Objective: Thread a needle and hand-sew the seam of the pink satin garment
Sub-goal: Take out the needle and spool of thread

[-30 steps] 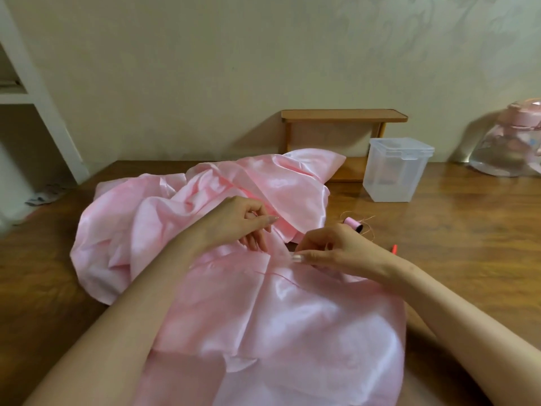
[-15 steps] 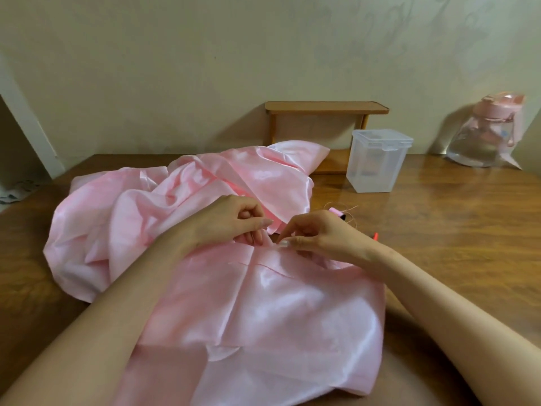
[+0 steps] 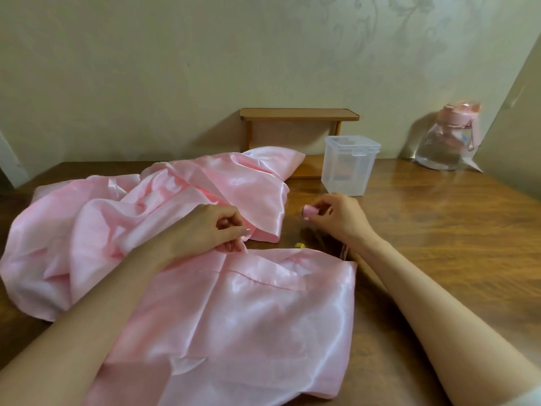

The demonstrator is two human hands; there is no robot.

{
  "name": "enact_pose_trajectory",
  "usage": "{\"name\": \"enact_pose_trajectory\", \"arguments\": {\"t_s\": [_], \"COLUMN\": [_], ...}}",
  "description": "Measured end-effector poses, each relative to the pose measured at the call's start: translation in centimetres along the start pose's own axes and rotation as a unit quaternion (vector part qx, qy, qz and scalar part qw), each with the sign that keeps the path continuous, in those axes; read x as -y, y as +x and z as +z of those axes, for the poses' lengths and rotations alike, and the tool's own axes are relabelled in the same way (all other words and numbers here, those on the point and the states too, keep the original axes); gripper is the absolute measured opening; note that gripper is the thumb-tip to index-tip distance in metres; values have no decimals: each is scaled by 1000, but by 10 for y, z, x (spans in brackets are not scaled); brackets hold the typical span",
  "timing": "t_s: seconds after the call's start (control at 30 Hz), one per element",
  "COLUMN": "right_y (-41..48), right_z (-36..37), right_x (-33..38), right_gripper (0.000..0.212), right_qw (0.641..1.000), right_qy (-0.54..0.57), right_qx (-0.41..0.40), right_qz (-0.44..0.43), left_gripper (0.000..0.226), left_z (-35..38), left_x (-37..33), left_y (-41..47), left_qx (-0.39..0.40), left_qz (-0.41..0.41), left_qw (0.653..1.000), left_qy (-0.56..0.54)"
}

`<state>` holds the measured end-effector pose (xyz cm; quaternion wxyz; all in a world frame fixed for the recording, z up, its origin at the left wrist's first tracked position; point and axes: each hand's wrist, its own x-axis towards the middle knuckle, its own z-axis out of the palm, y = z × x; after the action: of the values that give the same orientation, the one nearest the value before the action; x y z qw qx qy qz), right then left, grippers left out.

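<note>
The pink satin garment (image 3: 222, 312) lies crumpled over the left and middle of the wooden table (image 3: 439, 235). A thin seam line runs across its near panel. My left hand (image 3: 205, 232) rests on the garment and pinches a fold of the fabric at the seam's upper end. My right hand (image 3: 339, 218) is off the fabric, to the right of it, holding a small pink thread spool (image 3: 309, 211) between thumb and fingers. I cannot see a needle; a small yellow object (image 3: 299, 245) lies on the table between the hands.
A clear lidded plastic box (image 3: 349, 168) stands just behind my right hand. A low wooden shelf (image 3: 298, 115) sits against the wall. A clear water jug with a pink lid (image 3: 448, 139) is at the far right. Bare tabletop extends to the right.
My right hand left the seam, moved right and back, and picked up the pink thread spool. My left hand stays pinching the fabric. The camera view shifted right.
</note>
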<state>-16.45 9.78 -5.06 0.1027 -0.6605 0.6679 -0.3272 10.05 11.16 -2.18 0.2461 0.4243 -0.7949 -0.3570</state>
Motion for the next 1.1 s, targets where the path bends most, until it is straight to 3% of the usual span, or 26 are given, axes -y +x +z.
{"name": "enact_pose_trajectory", "arguments": {"t_s": [0.07, 0.13, 0.2, 0.27, 0.33, 0.4, 0.43, 0.53, 0.7, 0.87, 1.03, 1.1], "right_y": [-3, -9, -16, -21, -25, -25, -25, -21, -12, -10, -7, -5], "right_z": [-16, -32, -41, -43, -41, -39, -39, -39, -44, -53, -57, -58], "right_x": [10, 21, 31, 42, 49, 50, 49, 40, 20, -2, -7, -7], "right_gripper": [15, 11, 20, 24, 20, 17, 17, 20, 26, 16, 36, 34], "right_qw": [984, 956, 940, 927, 913, 911, 913, 899, 774, 667, 590, 580], "right_qy": [174, 292, 328, 348, 381, 398, 399, 437, 629, 732, 790, 798], "right_qx": [-10, 30, 78, 114, 115, 83, 65, 30, 5, -38, -76, -82], "right_qz": [21, 4, -43, -79, -88, -73, -63, -17, 75, 132, 149, 144], "left_gripper": [4, 19, 51, 73, 55, 16, 8, 10, 17, 18, 16, 17], "left_z": [-1, -2, 3, 15, 28, 33, 32, 20, -8, -32, -43, -49], "left_x": [-3, -11, -29, -52, -67, -69, -66, -50, -30, -10, 6, 10], "left_y": [1, 6, 14, 25, 38, 47, 49, 49, 44, 43, 38, 34], "left_qx": [-57, -99, -65, 12, 75, 71, 48, 0, 3, -22, -43, -51], "left_qz": [27, 71, 99, 74, 52, 51, 41, 27, 28, -15, -64, -75], "left_qw": [998, 992, 993, 996, 992, 988, 987, 987, 988, 991, 990, 989], "left_qy": [30, 15, -29, -52, -86, -129, -149, -160, -152, -127, -118, -118]}}
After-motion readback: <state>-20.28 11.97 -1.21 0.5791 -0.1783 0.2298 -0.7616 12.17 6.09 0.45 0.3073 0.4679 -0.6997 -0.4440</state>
